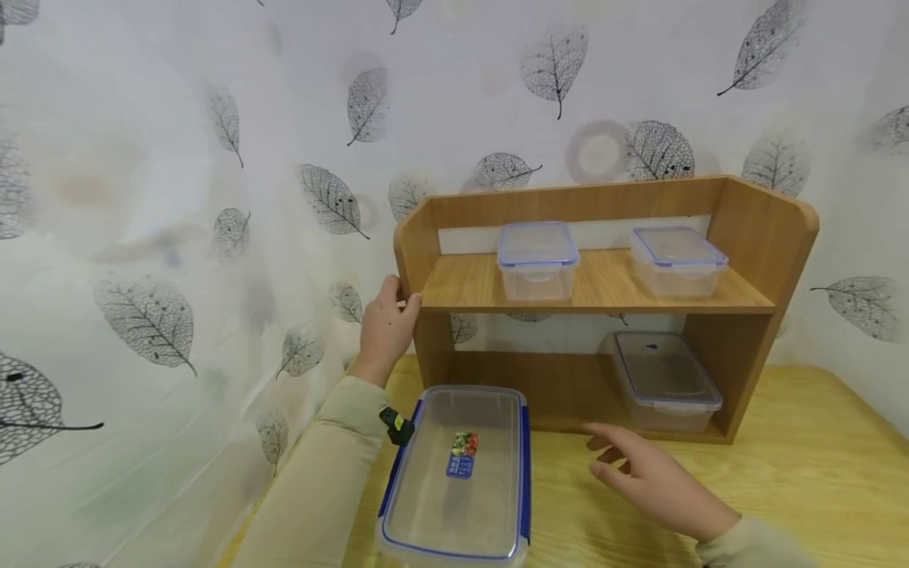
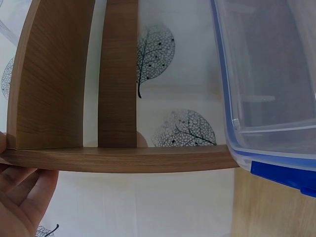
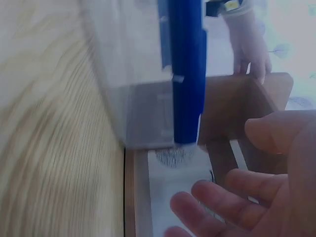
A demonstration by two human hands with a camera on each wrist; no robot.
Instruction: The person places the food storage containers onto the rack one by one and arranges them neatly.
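My left hand [image 1: 387, 327] holds the left side panel of a two-tier wooden shelf [image 1: 596, 309], with the fingers along its outer face and the thumb at its front edge. Below that forearm, a large clear storage box [image 1: 454, 521] with blue side clips stands on the table in front of the shelf. A fruit-and-vegetable label [image 1: 461, 455] shows on its lid. To the box's right, my right hand [image 1: 656, 481] hovers above the table with fingers spread and nothing in them. The right wrist view shows its fingertips [image 3: 182, 205] near the box's blue clip [image 3: 187, 74].
Two small lidded boxes, a left one [image 1: 537, 264] and a right one [image 1: 678, 260], sit on the upper tier. A mid-sized lidded box [image 1: 667, 383] occupies the lower tier's right end. A leaf-patterned wall covering [image 1: 284, 158] stands behind and to the left of the table [image 1: 802, 473].
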